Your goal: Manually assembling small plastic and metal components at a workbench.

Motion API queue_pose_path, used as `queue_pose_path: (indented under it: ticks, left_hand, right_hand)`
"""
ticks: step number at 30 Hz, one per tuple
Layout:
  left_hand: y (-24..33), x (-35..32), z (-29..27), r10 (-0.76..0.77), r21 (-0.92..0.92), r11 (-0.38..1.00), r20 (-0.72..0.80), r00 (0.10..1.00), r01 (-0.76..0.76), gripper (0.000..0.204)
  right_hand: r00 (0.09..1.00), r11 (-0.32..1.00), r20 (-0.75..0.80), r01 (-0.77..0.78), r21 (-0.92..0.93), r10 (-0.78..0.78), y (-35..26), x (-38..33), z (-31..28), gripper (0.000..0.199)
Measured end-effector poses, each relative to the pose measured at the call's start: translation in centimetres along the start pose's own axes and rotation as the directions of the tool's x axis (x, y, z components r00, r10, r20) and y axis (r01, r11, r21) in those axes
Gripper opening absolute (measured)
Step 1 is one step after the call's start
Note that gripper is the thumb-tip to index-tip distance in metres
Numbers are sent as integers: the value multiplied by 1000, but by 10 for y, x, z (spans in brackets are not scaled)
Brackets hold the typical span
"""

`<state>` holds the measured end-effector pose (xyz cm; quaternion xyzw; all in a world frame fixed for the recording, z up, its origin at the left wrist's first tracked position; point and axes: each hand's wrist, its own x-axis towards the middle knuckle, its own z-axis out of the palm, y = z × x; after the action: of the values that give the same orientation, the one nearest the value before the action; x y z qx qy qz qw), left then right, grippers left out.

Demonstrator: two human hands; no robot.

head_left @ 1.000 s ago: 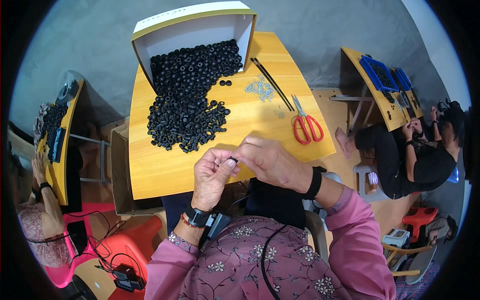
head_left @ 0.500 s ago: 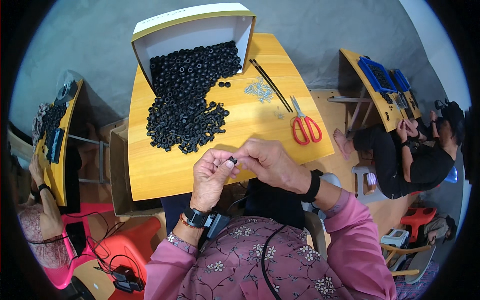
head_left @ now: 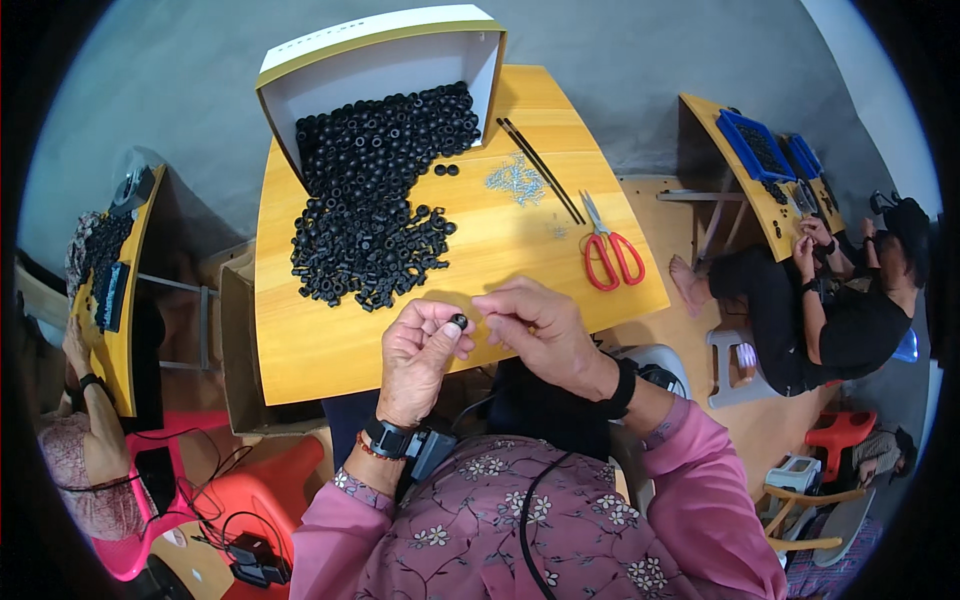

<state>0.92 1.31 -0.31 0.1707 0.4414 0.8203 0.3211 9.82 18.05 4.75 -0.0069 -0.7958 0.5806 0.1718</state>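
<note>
Between the thumb and fingers of my left hand point(head_left: 415, 365) is a small round black part point(head_left: 459, 321) with a hollow end. Just to its right, my right hand point(head_left: 548, 335) has thumb and forefinger pinched together, apart from the part. Whatever those fingertips hold, if anything, is too small to make out. Both hands hover over the near edge of the yellow wooden table point(head_left: 520, 260). Beyond them spreads a heap of similar black parts point(head_left: 370, 250), spilling from a tipped cardboard box point(head_left: 380, 75).
Right of the heap lie small silver metal pieces point(head_left: 517, 180), two thin black rods point(head_left: 541, 170) and red-handled scissors point(head_left: 612, 258). An open brown carton point(head_left: 240, 350) stands against the table's left side. Co-workers sit at tables on both sides, near blue trays point(head_left: 755, 148).
My right hand has drawn slightly right, away from the black part. The part now shows more of its round end in my left fingers.
</note>
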Motion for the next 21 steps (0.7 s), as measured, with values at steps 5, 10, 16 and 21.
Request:
queue_pose_path:
  ticks: [5,10,16,21]
  left_hand:
    - [0,0,0,4,-11,1000,3,1000,-4,12]
    - [0,0,-2,15,-4,1000,-1,1000,-15,12]
    - [1,-1,-3,-9,38,999,22,1000,8,12]
    - [1,0,-1,-26,15,1000,-12,1000,27,11]
  right_hand:
    - [984,973,81,171,-156,-160,-6,9,0,22]
    - [957,923,158,278,-264,-243,-4,10,3,23]
    - [948,926,192,295,-236,-253,-5,14,0,20]
    - [997,941,69,2,-338,22,19,49,-13,15]
